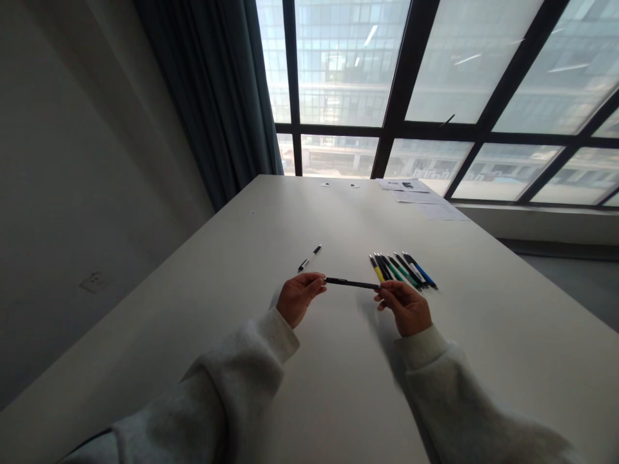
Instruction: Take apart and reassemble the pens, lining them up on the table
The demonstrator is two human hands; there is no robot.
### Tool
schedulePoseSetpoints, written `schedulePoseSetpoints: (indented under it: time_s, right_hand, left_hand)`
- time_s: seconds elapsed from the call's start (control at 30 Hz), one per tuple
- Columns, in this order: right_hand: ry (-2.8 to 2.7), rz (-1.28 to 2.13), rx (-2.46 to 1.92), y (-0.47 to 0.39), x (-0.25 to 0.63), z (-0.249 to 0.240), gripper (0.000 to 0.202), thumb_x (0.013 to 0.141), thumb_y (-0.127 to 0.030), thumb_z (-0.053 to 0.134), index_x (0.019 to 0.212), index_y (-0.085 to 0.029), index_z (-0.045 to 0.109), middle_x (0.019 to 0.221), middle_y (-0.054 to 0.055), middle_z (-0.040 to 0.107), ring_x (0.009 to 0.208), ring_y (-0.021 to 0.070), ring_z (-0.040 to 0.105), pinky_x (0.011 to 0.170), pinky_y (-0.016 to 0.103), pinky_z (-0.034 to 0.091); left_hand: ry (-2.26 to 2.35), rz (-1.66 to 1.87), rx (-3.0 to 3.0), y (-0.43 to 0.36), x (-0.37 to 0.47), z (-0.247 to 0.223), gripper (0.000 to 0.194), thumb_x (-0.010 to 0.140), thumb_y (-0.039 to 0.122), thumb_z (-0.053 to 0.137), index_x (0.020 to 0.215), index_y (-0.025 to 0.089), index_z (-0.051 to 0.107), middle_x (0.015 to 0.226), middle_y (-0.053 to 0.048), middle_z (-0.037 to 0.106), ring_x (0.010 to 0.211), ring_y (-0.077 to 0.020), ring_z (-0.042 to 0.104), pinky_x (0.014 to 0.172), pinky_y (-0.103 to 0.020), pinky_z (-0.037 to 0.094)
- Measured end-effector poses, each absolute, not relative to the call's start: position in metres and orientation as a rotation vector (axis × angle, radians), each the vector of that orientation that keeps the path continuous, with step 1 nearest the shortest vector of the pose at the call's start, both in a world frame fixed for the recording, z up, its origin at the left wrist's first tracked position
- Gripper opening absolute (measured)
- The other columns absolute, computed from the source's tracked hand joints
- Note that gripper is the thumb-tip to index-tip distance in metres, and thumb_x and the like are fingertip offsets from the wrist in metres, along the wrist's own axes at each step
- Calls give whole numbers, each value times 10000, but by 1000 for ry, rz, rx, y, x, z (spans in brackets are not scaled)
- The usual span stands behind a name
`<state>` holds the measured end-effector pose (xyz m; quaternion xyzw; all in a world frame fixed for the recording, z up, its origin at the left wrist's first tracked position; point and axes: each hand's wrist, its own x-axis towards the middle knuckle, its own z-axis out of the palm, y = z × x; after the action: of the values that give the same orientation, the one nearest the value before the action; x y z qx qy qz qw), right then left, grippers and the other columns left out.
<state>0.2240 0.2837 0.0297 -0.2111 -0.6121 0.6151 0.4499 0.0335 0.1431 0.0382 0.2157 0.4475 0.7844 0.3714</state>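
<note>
A black pen (352, 283) is stretched level between my two hands, above the white table (333, 374). My left hand (300, 298) pinches its left end, and my right hand (405, 306) pinches the right end. Beyond my left hand lies a white and black pen (310, 258), set at a slant on the table. Several pens and markers (403, 270), with black, yellow, green, white and blue parts, lie side by side just beyond my right hand.
Printed sheets of paper (418, 196) lie at the table's far right corner. Two small round fittings (325, 185) sit near the far edge. A dark curtain (217, 96) hangs at the back left, beside large windows. A wall socket (94, 281) is at the left.
</note>
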Motion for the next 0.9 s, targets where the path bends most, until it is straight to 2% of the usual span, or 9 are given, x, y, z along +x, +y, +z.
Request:
schedulePoseSetpoints:
  time_s: [0.23,0.57,0.9]
  right_hand:
    - [-1498,1528,-583,284,224,29,237,743,-337,764,871,-157,679,724,53,717,584,159,660,481,274,562]
    - [-1482,1567,-589,282,223,31,272,754,-410,745,815,-156,671,659,39,697,514,138,621,462,269,536]
    - [-1531,1560,-613,281,223,32,319,746,-464,734,758,-158,645,633,38,678,472,127,587,431,258,505]
  left_hand:
    - [1227,2001,697,143,32,34,278,639,313,829,807,139,693,658,12,615,586,-77,547,588,-216,443]
    - [1397,1940,812,143,28,28,250,703,350,776,786,143,664,593,29,557,548,-77,482,549,-219,369]
    - [1511,1945,830,143,26,26,276,712,396,757,768,146,656,585,27,552,563,-89,468,579,-232,365]
